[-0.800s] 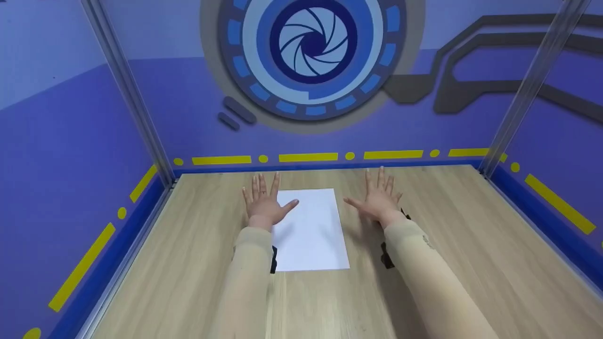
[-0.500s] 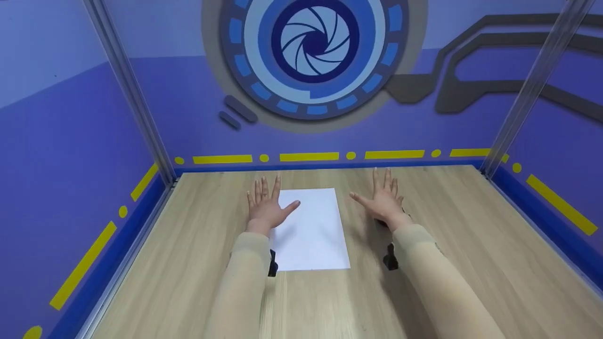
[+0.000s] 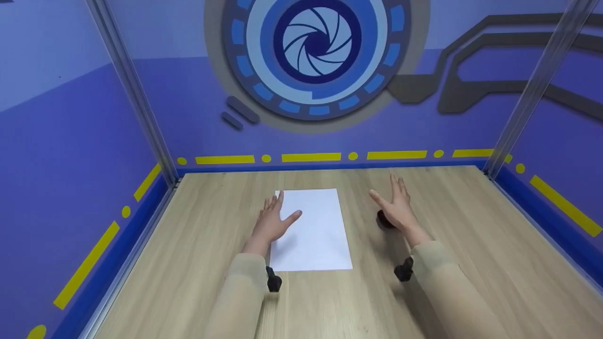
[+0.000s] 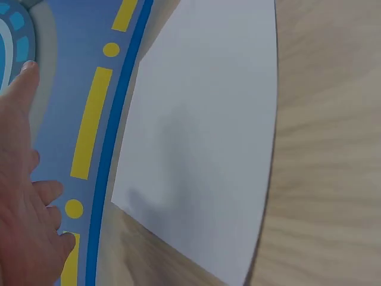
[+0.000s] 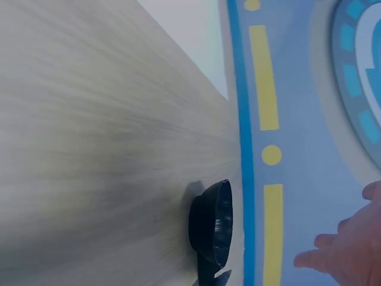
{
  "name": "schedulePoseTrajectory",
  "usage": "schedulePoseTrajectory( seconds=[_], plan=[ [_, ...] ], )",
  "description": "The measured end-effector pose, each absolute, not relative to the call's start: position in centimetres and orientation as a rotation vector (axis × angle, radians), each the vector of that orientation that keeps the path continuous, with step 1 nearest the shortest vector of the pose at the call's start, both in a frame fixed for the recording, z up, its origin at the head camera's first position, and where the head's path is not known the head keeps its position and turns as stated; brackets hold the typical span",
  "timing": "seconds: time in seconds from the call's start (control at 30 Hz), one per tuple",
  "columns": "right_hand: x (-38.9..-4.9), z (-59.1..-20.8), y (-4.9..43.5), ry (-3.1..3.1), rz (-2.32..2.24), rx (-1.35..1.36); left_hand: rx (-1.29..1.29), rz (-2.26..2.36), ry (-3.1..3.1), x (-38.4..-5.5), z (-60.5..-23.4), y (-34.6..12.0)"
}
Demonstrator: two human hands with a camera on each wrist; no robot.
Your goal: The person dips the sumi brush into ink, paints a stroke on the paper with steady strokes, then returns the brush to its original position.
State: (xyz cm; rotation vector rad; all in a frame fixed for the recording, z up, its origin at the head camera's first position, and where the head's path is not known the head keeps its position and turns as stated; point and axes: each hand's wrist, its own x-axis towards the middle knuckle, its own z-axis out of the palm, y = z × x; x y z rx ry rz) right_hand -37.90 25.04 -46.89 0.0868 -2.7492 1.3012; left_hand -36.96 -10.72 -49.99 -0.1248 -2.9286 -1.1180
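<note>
A big blue and purple wall (image 3: 183, 108) is standing at the back, and yellow lines and dots are running along its bottom. In front of it, a light brown wooden tabletop (image 3: 320, 306) is spreading out toward the person. Two tan sleeves (image 3: 452, 287) are reaching in from the near side. Between the arms, a white sheet of paper (image 3: 320, 230) is lying flat near the middle of the tabletop. It is looking smooth and plain, with straight edges, and soft gray shadows are falling on it. The two hands are staying out of each other's way, well apart, and both are holding nothing. The left hand (image 3: 272, 223) is hanging over the paper's left edge, with its thumb pointing out over the white. The right hand (image 3: 399, 207) is hovering to the right of the paper, and its thumb is stretching away from its other fingers. A black bowl-shaped thing (image 5: 211, 223) is sitting on the wood below the right hand, showing its hollow inside and its round rim. Small black pieces (image 3: 404, 269) are poking out by the cuffs.
</note>
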Motion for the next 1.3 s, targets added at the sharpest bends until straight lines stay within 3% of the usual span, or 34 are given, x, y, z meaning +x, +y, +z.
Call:
schedulePoseTrajectory(
  seconds=[0.5, 1.3],
  plan=[
    [-33.7, -46.7, 28.5, -2.574, 1.457, 0.254, -0.198, -1.578, -2.802, -34.2, -52.6, -11.3],
    [-28.4, -49.2, 33.4, -2.654, 1.026, 0.507, -0.369, -1.447, -2.914, -33.6, -54.8, -11.6]
  ],
)
